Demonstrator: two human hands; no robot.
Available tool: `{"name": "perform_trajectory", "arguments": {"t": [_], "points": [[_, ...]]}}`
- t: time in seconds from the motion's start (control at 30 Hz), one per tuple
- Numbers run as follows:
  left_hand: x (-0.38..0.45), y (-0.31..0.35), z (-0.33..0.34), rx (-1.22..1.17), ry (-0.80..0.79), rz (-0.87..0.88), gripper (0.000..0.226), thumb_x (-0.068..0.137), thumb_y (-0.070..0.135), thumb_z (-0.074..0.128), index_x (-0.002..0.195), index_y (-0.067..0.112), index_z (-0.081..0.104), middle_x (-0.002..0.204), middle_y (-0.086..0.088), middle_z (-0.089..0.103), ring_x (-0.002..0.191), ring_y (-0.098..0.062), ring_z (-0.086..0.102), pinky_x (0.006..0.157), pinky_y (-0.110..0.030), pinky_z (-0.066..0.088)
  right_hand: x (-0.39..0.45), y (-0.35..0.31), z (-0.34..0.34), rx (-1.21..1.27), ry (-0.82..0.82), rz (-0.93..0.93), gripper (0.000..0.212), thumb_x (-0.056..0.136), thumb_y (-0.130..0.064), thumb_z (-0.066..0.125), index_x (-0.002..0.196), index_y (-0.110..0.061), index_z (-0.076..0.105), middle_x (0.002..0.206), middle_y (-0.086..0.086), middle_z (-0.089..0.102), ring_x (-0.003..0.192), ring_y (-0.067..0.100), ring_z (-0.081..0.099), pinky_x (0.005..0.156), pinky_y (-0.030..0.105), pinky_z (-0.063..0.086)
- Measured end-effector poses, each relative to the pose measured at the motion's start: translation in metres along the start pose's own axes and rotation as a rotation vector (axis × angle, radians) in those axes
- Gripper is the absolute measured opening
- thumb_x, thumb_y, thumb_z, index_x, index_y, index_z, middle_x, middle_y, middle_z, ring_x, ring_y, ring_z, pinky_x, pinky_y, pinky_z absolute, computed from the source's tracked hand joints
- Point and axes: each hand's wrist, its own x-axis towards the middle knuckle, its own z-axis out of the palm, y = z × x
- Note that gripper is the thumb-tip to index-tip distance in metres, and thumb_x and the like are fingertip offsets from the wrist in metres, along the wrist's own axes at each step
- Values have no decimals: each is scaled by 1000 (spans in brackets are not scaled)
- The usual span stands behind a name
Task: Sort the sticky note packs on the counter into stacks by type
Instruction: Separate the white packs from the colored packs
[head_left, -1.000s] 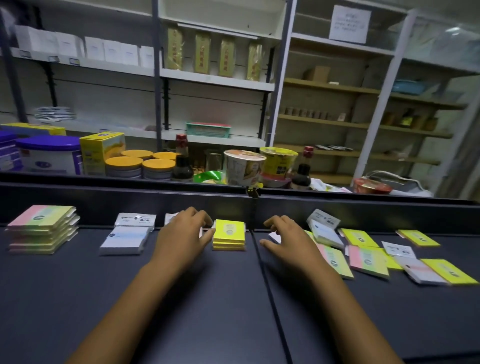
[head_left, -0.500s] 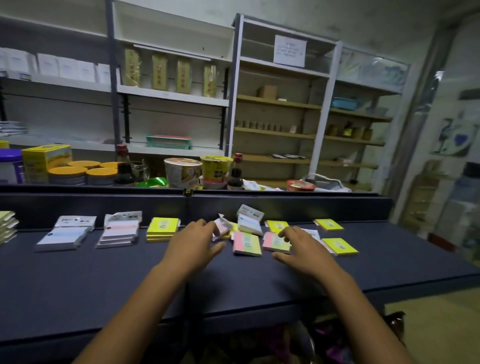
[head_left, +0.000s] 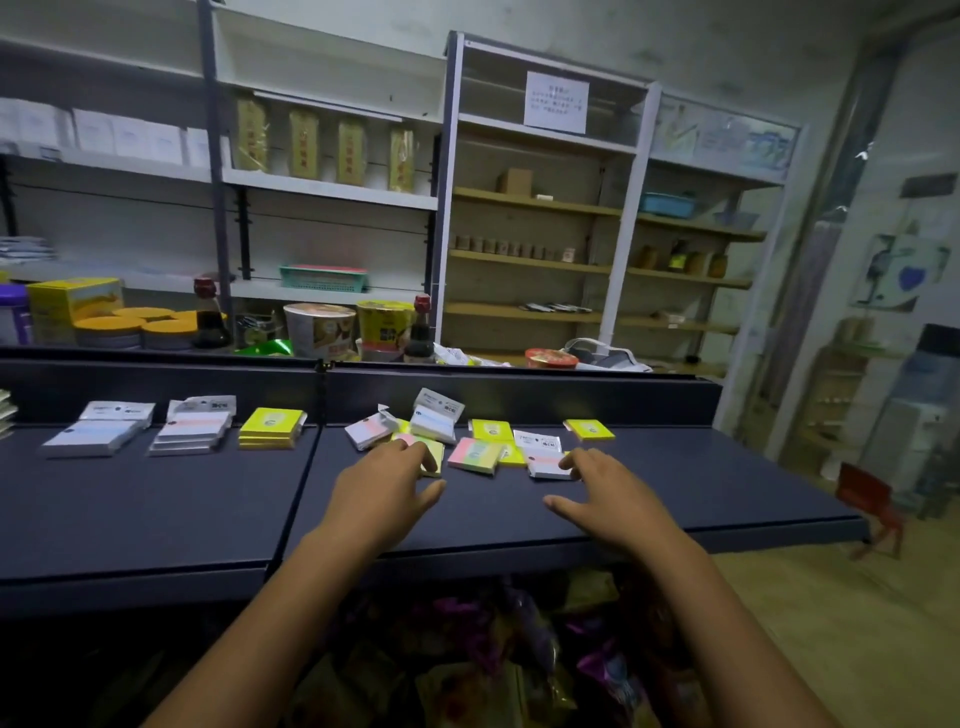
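Here, in the head view, both hands reach over the dark table (head_left: 156, 519) with fingers loosely spread, gripping nothing. The left hand (head_left: 382, 478) rests its fingertips on a pastel pack (head_left: 434, 453); the right hand (head_left: 605, 491) touches a white pack (head_left: 545, 462). Between them lies a pink-green pack (head_left: 475, 454) among loose yellow ones. Further left sit sorted stacks: yellow stack (head_left: 271, 428) and two white stacks (head_left: 191, 432), side by side.
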Motion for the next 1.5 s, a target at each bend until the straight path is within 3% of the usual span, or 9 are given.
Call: {"name": "perform_trajectory", "arguments": {"t": [0.3, 0.63, 0.9, 1.07, 1.17, 1.5], "points": [[33, -12, 13, -6, 22, -106, 28, 95, 50, 52, 115, 32, 58, 113, 11, 61, 102, -12, 59, 80, -34, 53, 44, 3, 11, 41, 10, -57, 50, 90, -54, 61, 131, -27, 50, 132, -6, 54, 122, 14, 51, 94, 36, 51], [136, -45, 74, -94, 60, -224, 27, 93, 45, 56, 114, 29, 60, 112, 8, 61, 104, -15, 59, 78, -33, 50, 155, 25, 46, 3, -4, -103, 46, 89, -55, 62, 123, -26, 52, 124, -7, 55, 118, 14, 52, 95, 37, 48], [195, -80, 115, -15, 3, -285, 33, 92, 45, 57, 119, 25, 56, 114, 1, 61, 108, -21, 56, 77, -35, 49, 226, 34, 85, 47, -17, -134, 45, 89, -58, 60, 123, -29, 51, 122, -11, 55, 116, 9, 52, 89, 34, 50], [208, -90, 129, 51, 20, -289, 41, 87, 54, 61, 114, 23, 58, 104, 1, 68, 105, -24, 58, 73, -35, 49, 254, 28, 102, 97, -24, -164, 43, 88, -53, 63, 121, -27, 52, 118, -10, 55, 113, 11, 53, 90, 35, 50], [209, -88, 130, 91, 24, -306, 37, 85, 49, 65, 111, 23, 58, 102, -1, 69, 100, -25, 60, 71, -34, 47, 263, 22, 108, 107, -26, -171, 43, 87, -53, 63, 121, -29, 53, 119, -11, 55, 112, 9, 54, 90, 36, 52], [207, -90, 122, -274, -1, -501, 41, 73, 32, 77, 113, 29, 67, 106, 6, 71, 97, -19, 66, 79, -35, 56, 277, 10, 109, 153, 5, -211, 45, 86, -55, 64, 122, -30, 53, 119, -14, 56, 111, 7, 54, 89, 34, 52]]}}
